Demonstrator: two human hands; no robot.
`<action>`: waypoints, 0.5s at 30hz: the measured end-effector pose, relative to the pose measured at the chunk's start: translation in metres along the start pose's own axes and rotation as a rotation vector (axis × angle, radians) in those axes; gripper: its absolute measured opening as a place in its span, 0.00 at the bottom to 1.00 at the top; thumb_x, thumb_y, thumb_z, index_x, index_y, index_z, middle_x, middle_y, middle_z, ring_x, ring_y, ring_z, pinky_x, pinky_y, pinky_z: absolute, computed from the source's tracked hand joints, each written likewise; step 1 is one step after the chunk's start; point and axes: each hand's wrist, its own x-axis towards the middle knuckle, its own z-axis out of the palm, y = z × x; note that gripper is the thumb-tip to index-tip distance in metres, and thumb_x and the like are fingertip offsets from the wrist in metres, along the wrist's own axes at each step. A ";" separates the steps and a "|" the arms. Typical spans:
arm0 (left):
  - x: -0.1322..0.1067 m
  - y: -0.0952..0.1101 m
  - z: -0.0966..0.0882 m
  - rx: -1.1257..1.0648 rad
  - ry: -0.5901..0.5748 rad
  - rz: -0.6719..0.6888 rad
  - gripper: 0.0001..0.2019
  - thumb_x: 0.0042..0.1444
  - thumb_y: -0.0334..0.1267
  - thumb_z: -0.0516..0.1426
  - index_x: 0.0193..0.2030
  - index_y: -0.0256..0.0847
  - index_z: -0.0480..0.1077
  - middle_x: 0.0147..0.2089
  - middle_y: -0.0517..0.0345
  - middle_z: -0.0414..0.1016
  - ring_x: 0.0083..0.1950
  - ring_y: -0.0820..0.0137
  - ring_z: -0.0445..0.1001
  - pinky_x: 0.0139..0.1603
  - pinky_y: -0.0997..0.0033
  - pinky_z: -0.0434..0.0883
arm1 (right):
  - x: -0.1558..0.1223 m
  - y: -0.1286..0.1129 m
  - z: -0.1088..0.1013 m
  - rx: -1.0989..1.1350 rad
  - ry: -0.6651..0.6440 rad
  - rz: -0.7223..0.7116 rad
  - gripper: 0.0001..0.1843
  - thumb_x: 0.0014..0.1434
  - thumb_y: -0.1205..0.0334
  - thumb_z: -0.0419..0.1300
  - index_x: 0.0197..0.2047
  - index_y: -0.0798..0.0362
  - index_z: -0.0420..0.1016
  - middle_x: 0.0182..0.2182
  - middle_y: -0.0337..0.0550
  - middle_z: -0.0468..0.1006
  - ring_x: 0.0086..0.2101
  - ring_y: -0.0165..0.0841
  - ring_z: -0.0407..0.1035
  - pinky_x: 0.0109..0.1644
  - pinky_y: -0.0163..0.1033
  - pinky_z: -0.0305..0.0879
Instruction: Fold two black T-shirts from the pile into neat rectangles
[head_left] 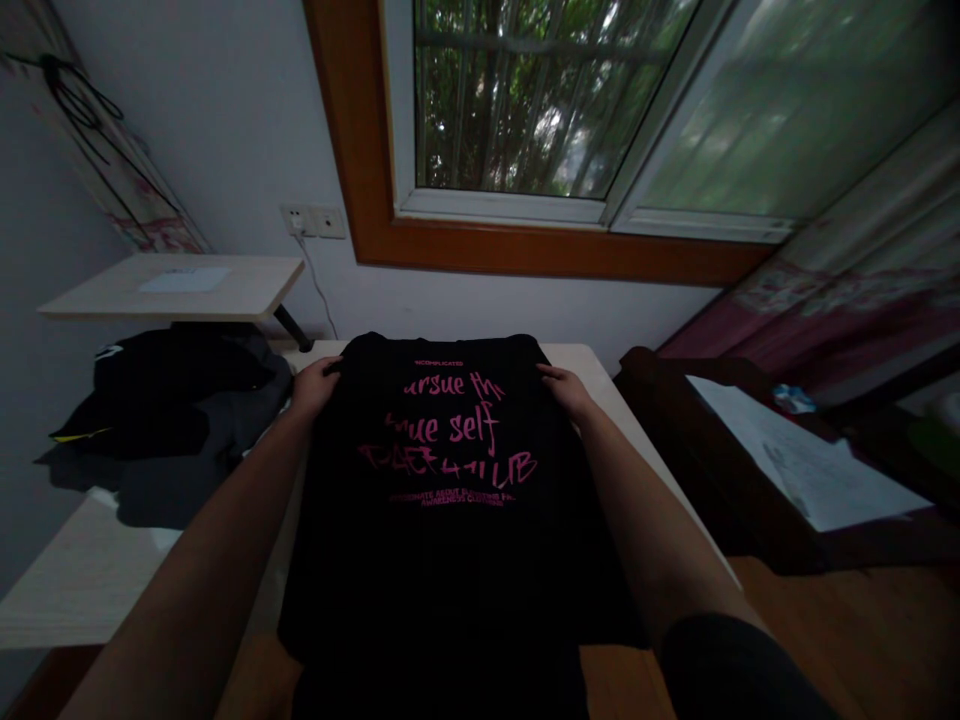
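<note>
A black T-shirt (450,560) with pink lettering lies spread over the pale table (600,385), its near end hanging past the front edge. My left hand (316,385) grips the shirt's far left edge between thumb and fingers. On the opposite side, my right hand (564,388) pinches the far right edge. Both arms reach forward along the two sides of the cloth. The fingertips partly disappear against the dark fabric.
Dark clothes (172,410) are heaped at the left, beneath a small raised shelf (247,275) with a paper sheet (185,280). A wall socket (313,221) has a white cable plugged in. At the right, papers (810,455) lie on dark furniture (675,430). A window (525,120) is ahead.
</note>
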 end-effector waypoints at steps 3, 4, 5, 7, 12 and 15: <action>0.006 0.008 0.000 -0.023 0.060 0.010 0.22 0.60 0.35 0.57 0.61 0.44 0.74 0.60 0.52 0.78 0.61 0.60 0.76 0.65 0.60 0.69 | 0.010 -0.003 0.002 -0.035 0.035 -0.064 0.27 0.60 0.63 0.58 0.63 0.52 0.74 0.62 0.49 0.74 0.62 0.42 0.67 0.71 0.53 0.58; 0.007 0.010 -0.001 -0.030 0.083 0.004 0.22 0.60 0.36 0.57 0.61 0.43 0.74 0.60 0.51 0.78 0.61 0.59 0.76 0.65 0.60 0.69 | 0.012 -0.004 0.003 -0.045 0.040 -0.083 0.28 0.60 0.63 0.59 0.63 0.52 0.74 0.64 0.49 0.72 0.64 0.41 0.65 0.72 0.52 0.56; 0.007 0.011 0.000 -0.033 0.103 -0.009 0.22 0.61 0.37 0.58 0.62 0.42 0.73 0.61 0.50 0.78 0.61 0.58 0.76 0.65 0.59 0.69 | 0.014 -0.004 0.004 -0.052 0.042 -0.100 0.28 0.59 0.62 0.60 0.64 0.52 0.74 0.65 0.49 0.71 0.65 0.41 0.63 0.72 0.52 0.54; 0.005 0.011 0.000 -0.036 0.116 -0.053 0.23 0.61 0.38 0.58 0.64 0.40 0.71 0.61 0.47 0.77 0.61 0.58 0.76 0.65 0.58 0.69 | 0.014 -0.003 0.005 -0.059 0.037 -0.125 0.30 0.58 0.62 0.62 0.64 0.51 0.73 0.64 0.48 0.71 0.65 0.42 0.63 0.72 0.52 0.55; -0.005 -0.004 -0.001 -0.044 0.061 -0.099 0.27 0.61 0.42 0.59 0.67 0.40 0.67 0.62 0.44 0.76 0.61 0.58 0.76 0.64 0.59 0.70 | 0.004 0.006 0.001 -0.009 -0.022 -0.076 0.25 0.60 0.59 0.61 0.60 0.50 0.76 0.59 0.47 0.77 0.59 0.41 0.71 0.67 0.53 0.63; -0.007 -0.014 -0.005 -0.066 0.001 -0.071 0.31 0.59 0.42 0.61 0.69 0.41 0.64 0.62 0.43 0.76 0.59 0.58 0.77 0.62 0.58 0.72 | -0.003 0.010 -0.005 0.035 -0.048 -0.036 0.19 0.62 0.57 0.60 0.54 0.52 0.80 0.55 0.47 0.81 0.55 0.40 0.74 0.65 0.51 0.66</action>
